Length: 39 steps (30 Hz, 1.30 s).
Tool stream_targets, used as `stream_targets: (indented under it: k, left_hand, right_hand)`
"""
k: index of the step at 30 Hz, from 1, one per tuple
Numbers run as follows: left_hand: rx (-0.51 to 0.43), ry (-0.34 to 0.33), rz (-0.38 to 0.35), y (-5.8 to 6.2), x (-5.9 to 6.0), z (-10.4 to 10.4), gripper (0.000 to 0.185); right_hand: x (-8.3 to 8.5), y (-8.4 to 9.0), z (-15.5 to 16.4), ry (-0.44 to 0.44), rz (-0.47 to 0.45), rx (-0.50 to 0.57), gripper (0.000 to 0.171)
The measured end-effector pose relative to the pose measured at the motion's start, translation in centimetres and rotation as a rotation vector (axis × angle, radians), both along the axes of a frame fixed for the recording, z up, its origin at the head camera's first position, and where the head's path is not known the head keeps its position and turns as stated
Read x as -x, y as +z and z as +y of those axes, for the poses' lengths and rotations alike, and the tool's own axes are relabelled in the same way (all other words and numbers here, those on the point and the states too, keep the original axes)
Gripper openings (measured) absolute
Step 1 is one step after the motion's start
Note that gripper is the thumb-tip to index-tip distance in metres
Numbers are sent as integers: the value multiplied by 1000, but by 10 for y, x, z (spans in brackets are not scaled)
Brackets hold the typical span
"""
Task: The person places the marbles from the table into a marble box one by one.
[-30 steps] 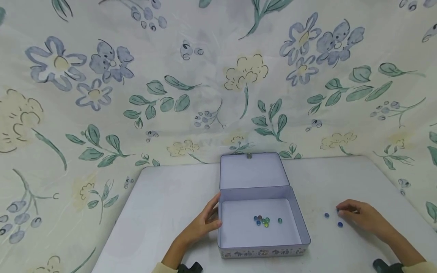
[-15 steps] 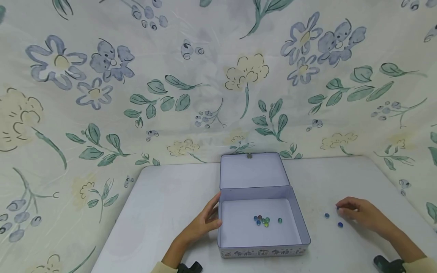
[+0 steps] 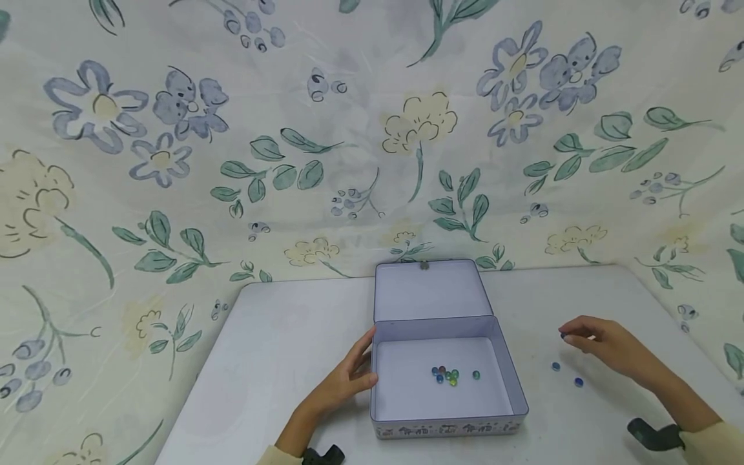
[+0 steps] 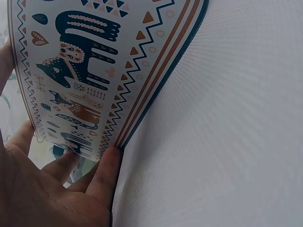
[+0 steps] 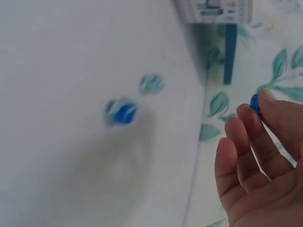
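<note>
My left hand point(image 3: 339, 382) rests against the left side of a tin box point(image 3: 401, 430), its fingers fairly straight. In the left wrist view the fingertips touch the box's printed outer wall point(image 4: 80, 71). Several glass marbles point(image 3: 453, 382), green, blue, brownish and yellow-green, lie inside the box, whose hinged lid point(image 3: 433, 290) stands open at the back. To the right of the box, my right hand point(image 3: 610, 345) pinches a blue marble point(image 5: 255, 102) between thumb and index finger, above the table. A lighter blue marble point(image 3: 556, 367) and a deep blue marble point(image 3: 578, 382) lie on the table below that hand.
The white table point(image 3: 279, 336) carries the box near its middle. A floral-patterned cloth point(image 3: 349, 129) hangs behind and beside the table. Dark wrist-worn devices point(image 3: 657, 436) sit on both wrists, near the table surface.
The right hand has lifted from the table, with the blue marble pinched in its fingertips, and shifted slightly left and away from me. The left hand and the box have stayed put.
</note>
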<state>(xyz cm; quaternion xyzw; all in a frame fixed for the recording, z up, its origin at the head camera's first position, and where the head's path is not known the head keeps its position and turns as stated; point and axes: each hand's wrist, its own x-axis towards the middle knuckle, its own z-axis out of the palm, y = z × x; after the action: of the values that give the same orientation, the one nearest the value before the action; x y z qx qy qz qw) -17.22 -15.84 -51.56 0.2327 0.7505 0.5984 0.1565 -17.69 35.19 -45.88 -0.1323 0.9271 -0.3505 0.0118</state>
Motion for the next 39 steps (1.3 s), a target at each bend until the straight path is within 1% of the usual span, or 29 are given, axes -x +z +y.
stream_targets:
  k: [3,7,14,20,27,32,39]
  left_hand:
    - [-1,0,1,1,0,0,84]
    - [-3,-2,-1,3,-1,0,84]
    - [-4,-5,-2,2,-2,2,83]
    - [-5,-3,-19,0,-1,1,84]
    - [0,-5,14,0,2,-1,84]
    - [-6,-7,2,-1,1,-1,85]
    - [-4,-12,-2,-2,2,-1,84]
  right_hand:
    - [3,8,-13,45,49,19,19]
    - [9,18,-32,106,77,48,17]
    - [16,32,-58,144,67,78,15]
    - [26,37,-79,197,53,97,16]
    - [36,43,-104,270,49,91,20]
    - [41,47,-122,316,39,81,20]
    - [47,52,-147,427,53,89,20]
